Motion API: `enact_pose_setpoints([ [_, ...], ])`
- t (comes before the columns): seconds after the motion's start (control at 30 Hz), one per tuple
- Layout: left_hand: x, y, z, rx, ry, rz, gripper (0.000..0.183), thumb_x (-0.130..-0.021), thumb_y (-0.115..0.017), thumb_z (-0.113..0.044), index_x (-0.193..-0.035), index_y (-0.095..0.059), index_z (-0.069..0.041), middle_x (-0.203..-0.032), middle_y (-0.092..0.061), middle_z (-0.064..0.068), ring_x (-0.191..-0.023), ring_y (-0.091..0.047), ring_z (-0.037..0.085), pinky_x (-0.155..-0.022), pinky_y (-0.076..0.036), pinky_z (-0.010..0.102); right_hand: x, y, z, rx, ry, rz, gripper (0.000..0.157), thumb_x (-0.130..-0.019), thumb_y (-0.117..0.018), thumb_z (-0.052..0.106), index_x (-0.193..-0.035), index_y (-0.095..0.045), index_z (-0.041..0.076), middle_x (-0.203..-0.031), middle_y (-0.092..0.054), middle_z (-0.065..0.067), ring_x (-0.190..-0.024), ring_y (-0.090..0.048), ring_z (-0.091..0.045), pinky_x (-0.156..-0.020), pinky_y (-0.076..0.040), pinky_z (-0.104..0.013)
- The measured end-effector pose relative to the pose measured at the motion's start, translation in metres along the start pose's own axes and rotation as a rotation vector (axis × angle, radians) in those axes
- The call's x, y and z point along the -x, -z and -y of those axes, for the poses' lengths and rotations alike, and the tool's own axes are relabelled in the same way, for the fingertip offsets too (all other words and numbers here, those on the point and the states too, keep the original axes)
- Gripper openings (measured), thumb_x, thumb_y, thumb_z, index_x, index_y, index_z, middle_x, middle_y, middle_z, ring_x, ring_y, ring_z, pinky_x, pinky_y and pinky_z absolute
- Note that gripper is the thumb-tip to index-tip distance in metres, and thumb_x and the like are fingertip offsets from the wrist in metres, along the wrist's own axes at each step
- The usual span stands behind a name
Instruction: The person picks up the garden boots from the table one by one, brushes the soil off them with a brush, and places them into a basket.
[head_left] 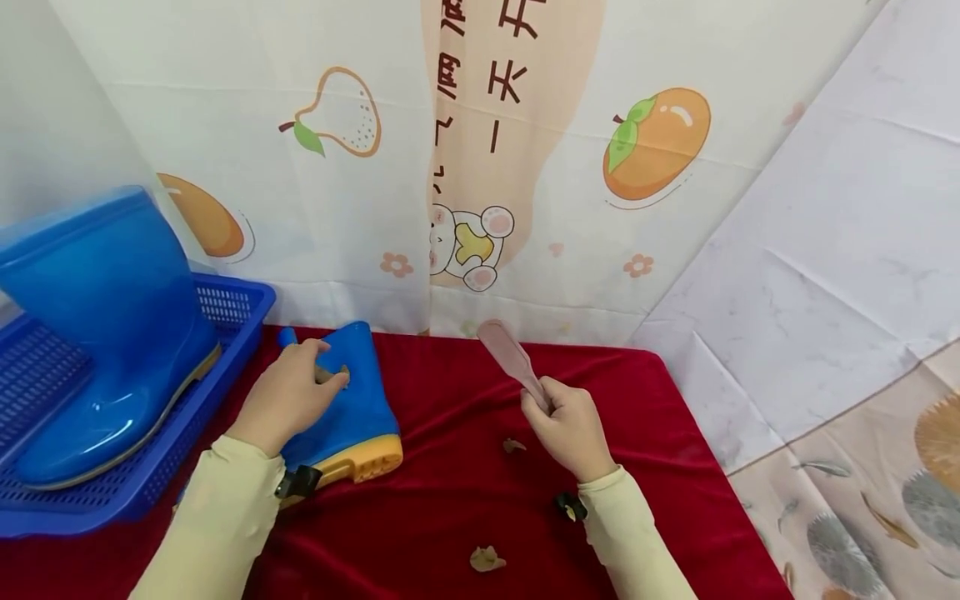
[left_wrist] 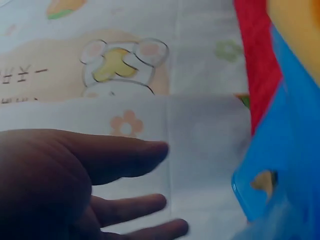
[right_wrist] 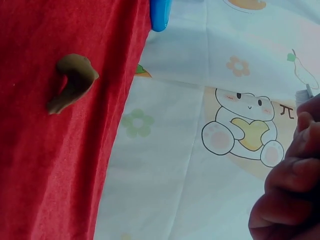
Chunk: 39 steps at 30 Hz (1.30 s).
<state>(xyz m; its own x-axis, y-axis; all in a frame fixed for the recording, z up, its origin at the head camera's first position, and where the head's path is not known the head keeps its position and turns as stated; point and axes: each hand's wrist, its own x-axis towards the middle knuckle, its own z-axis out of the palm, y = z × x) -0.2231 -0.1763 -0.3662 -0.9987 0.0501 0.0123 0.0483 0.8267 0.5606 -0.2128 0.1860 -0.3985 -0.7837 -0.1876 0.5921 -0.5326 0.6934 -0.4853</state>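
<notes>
A blue rain boot [head_left: 352,392] with a yellow sole [head_left: 375,457] lies on the red cloth, left of centre. Over its shaft reaches my left hand [head_left: 288,396], its thumb and fingers spread apart in the left wrist view. Near those fingertips a brown, mud-like lump [left_wrist: 265,182] sticks to the boot's blue surface. My right hand [head_left: 573,429] grips a pale pink brush [head_left: 506,348] by its handle, held up to the right of the boot. Whitish bristles [right_wrist: 302,96] show past the fingers in the right wrist view.
On the left, a blue plastic basket [head_left: 247,292] holds another blue boot [head_left: 112,333], upright. Brown lumps lie on the red cloth [head_left: 442,400]: one curled piece [head_left: 513,446] near my right hand, another [head_left: 487,558] nearer the front. A printed white curtain [head_left: 480,108] hangs behind.
</notes>
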Motion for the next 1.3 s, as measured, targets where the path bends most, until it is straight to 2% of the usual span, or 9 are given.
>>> enact_pose_setpoints([
  [0.17, 0.000, 0.001, 0.007, -0.090, 0.070, 0.086, 0.080, -0.090, -0.058, -0.047, -0.138, -0.031, 0.011, -0.128, -0.045, 0.037, -0.110, -0.049, 0.053, -0.082, -0.046, 0.064, -0.002, 0.000, 0.001, 0.024, 0.015, 0.007, 0.040, -0.085, -0.060, 0.015, -0.057, -0.033, 0.020, -0.050, -0.024, 0.010, -0.045, -0.019, -0.002, -0.038, -0.018, -0.016],
  [0.37, 0.001, 0.003, 0.014, -0.126, 0.133, 0.220, 0.090, -0.090, -0.054, -0.052, -0.141, -0.020, 0.013, -0.130, -0.039, 0.042, -0.105, -0.051, 0.056, -0.074, -0.049, 0.064, -0.001, -0.002, 0.002, 0.037, 0.021, 0.014, 0.039, -0.085, -0.060, 0.016, -0.057, -0.034, 0.020, -0.049, -0.024, 0.010, -0.045, -0.019, -0.002, -0.038, -0.018, -0.016],
  [0.5, 0.000, 0.002, 0.019, -0.113, 0.167, 0.243, 0.088, -0.094, -0.053, -0.043, -0.143, -0.007, 0.014, -0.130, -0.036, 0.044, -0.106, -0.049, 0.058, -0.073, -0.049, 0.064, -0.001, -0.004, 0.003, 0.035, 0.025, 0.022, 0.039, -0.085, -0.060, 0.016, -0.057, -0.034, 0.020, -0.050, -0.024, 0.010, -0.045, -0.019, -0.002, -0.038, -0.018, -0.016],
  [0.63, -0.002, 0.001, 0.022, -0.114, 0.171, 0.240, 0.085, -0.096, -0.053, -0.028, -0.142, 0.003, 0.016, -0.131, -0.033, 0.046, -0.109, -0.046, 0.059, -0.078, -0.046, 0.066, -0.001, -0.005, 0.003, 0.031, 0.022, 0.033, 0.039, -0.086, -0.060, 0.016, -0.058, -0.034, 0.020, -0.049, -0.024, 0.010, -0.045, -0.019, -0.002, -0.038, -0.018, -0.016],
  [0.8, -0.004, 0.000, 0.022, -0.104, 0.146, 0.171, 0.081, -0.094, -0.055, -0.021, -0.142, -0.002, 0.016, -0.132, -0.034, 0.044, -0.110, -0.045, 0.059, -0.081, -0.043, 0.068, 0.001, -0.005, 0.003, 0.030, 0.020, 0.039, 0.038, -0.086, -0.060, 0.015, -0.058, -0.034, 0.020, -0.049, -0.024, 0.010, -0.044, -0.019, -0.002, -0.038, -0.018, -0.016],
  [0.93, -0.003, 0.001, 0.013, -0.019, 0.115, 0.105, 0.082, -0.093, -0.057, -0.021, -0.145, -0.002, 0.010, -0.134, -0.035, 0.041, -0.108, -0.047, 0.060, -0.076, -0.043, 0.070, 0.002, -0.004, 0.001, 0.038, 0.025, 0.032, 0.038, -0.085, -0.060, 0.015, -0.057, -0.034, 0.020, -0.049, -0.024, 0.010, -0.045, -0.019, -0.002, -0.038, -0.018, -0.015],
  [1.03, -0.001, 0.004, 0.004, 0.048, 0.067, 0.057, 0.087, -0.093, -0.060, -0.022, -0.148, 0.001, 0.005, -0.130, -0.043, 0.038, -0.104, -0.051, 0.058, -0.074, -0.043, 0.071, 0.002, -0.004, 0.000, 0.035, 0.031, 0.029, 0.038, -0.084, -0.060, 0.014, -0.057, -0.034, 0.020, -0.050, -0.023, 0.010, -0.045, -0.018, -0.002, -0.038, -0.018, -0.015],
  [1.13, 0.003, 0.007, -0.006, 0.104, 0.017, 0.001, 0.090, -0.091, -0.064, -0.024, -0.149, 0.001, 0.001, -0.118, -0.053, 0.031, -0.097, -0.058, 0.050, -0.075, -0.044, 0.069, 0.001, -0.004, -0.001, 0.042, 0.041, 0.024, 0.037, -0.084, -0.059, 0.014, -0.058, -0.034, 0.020, -0.050, -0.023, 0.010, -0.045, -0.018, -0.002, -0.038, -0.017, -0.015],
  [1.3, 0.005, 0.007, -0.016, 0.239, -0.081, -0.140, 0.088, -0.091, -0.065, -0.020, -0.152, -0.003, -0.008, -0.101, -0.060, 0.018, -0.087, -0.063, 0.032, -0.084, -0.046, 0.063, 0.000, -0.004, -0.003, 0.049, 0.054, 0.011, 0.036, -0.084, -0.059, 0.014, -0.058, -0.035, 0.021, -0.049, -0.024, 0.010, -0.045, -0.019, -0.002, -0.038, -0.018, -0.016],
])
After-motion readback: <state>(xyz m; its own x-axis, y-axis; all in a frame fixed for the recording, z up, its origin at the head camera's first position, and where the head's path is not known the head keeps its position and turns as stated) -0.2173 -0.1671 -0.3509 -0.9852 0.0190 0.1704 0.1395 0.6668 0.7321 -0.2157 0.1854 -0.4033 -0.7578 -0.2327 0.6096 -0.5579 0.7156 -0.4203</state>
